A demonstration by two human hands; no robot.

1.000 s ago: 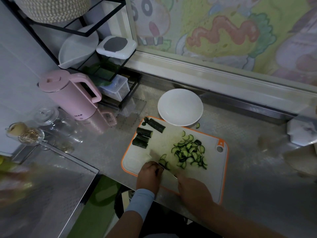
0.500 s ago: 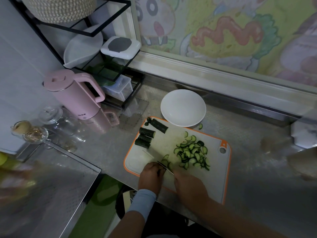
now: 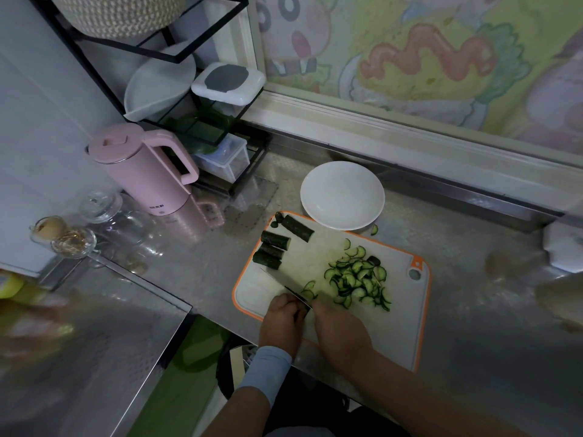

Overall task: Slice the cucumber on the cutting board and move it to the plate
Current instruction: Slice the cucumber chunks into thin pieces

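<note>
While above steel counter [image 3: 489, 342], right fingers [image 3: 321, 313] around knife [image 3: 284, 285], left fingers [image 3: 284, 303], hold unclear.

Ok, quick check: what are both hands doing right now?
Left hand: curled on a cucumber piece, which is mostly hidden.
Right hand: gripping the knife.

Left hand [image 3: 281, 320] knuckles up, fingers curled down, pale wristband [image 3: 268, 369] on wrist. Right hand [image 3: 342, 334] just beside it, gripping knife [image 3: 284, 287].
</note>
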